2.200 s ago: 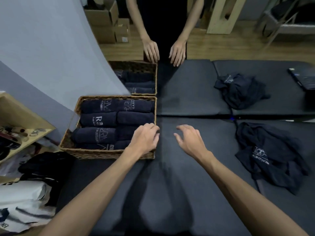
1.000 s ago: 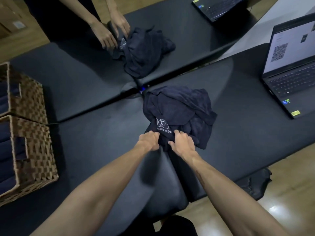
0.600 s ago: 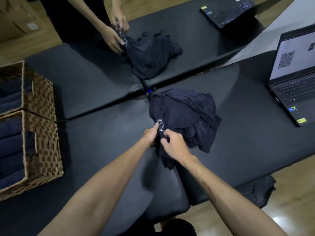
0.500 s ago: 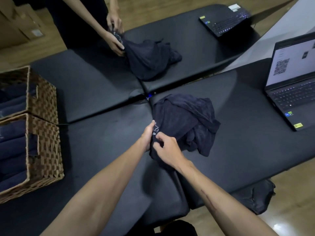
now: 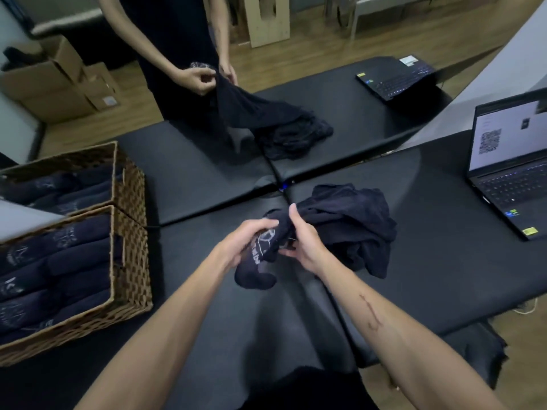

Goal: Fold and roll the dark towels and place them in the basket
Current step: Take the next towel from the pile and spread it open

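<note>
Dark towel [image 5: 349,229]: crumpled heap on the black tabletop [image 5: 444,255], right of centre. Its near end is now lifted off the surface and bunched between both hands, printed logo facing up, a loose tail hanging below

Left hand [image 5: 245,244]: fingers curled round the logo end, gripping it. Right hand [image 5: 302,241]: also closed on the cloth just beside the left, thumb up, pinching a fold

Change: half a second ago the hands were only pinching the towel's near edge where it lay; a second ago they were pressed into the heap. Now a corner section is raised and being worked through the fingers. Judged: the person is hunting for an edge or corner to shake the towel flat. Folding proper not begun

Basket [image 5: 130,261]: wicker, at left on the tabletop, well apart from the towel, already packed with rolled dark towels; a second basket [image 5: 127,179] sits behind it, touching

Outward: open laptop [image 5: 509,179] at right edge. Across the tabletop a second person holds up another dark towel [image 5: 266,116], part of it trailing on the surface. Another laptop [image 5: 396,76] beyond
</note>
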